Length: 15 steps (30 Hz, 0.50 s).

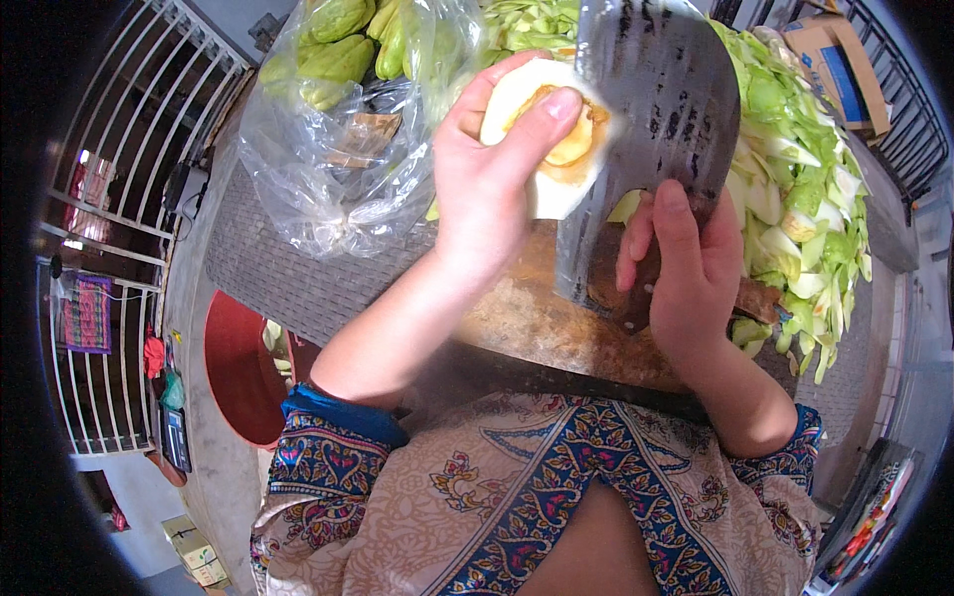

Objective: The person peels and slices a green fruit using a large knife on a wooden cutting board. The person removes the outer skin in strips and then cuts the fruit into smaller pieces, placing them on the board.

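Note:
My left hand (497, 159) is closed on a cut vegetable half (566, 149), its fingers behind it and its thumb pressed on the yellowish-brown core. The flesh around the core is white. Right beside it stands a broad dark cleaver (676, 89), its straight left side close to the cut half. My right hand (691, 258) is closed around the cleaver's lower end, its thumb lying up along the metal. A worn brown wooden board (537, 313) lies beneath both hands.
A clear plastic bag (338, 189) of whole green vegetables (333, 65) lies at the far left. A big heap of pale green slices (795, 199) spreads at the right. A red tub (238, 368) stands at the lower left, a cardboard box (840, 74) at the far right.

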Motion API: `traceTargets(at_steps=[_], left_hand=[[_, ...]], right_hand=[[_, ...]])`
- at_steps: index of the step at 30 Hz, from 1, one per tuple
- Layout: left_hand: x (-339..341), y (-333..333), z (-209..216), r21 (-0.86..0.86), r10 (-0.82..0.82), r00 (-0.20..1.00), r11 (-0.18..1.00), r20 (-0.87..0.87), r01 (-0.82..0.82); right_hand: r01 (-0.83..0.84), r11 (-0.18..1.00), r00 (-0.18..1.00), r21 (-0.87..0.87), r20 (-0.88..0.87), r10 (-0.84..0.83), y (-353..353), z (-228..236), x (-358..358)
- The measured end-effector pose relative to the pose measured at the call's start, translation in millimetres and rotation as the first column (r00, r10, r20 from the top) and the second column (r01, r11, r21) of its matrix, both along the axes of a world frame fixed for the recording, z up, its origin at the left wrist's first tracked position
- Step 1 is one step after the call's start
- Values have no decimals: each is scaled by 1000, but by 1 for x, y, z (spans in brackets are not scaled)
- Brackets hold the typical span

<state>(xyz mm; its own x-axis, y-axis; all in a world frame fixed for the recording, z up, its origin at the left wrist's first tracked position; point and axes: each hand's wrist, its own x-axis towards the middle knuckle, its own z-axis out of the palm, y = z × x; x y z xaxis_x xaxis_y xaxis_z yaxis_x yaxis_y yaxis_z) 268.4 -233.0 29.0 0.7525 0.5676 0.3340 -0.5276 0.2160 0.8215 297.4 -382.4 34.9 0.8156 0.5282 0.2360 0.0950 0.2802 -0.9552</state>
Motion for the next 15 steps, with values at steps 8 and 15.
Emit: traceTargets(at_steps=[8,15], left_hand=[[2,3,-5,-49,-103,994,993,34,104],[0,12,-2,167,-215,973,960,-78,225]], right_hand=[[-9,1000,997,-6,71,9,-3,-11,2],[10,1000,990,-4,139,-10,-11,-14,3]])
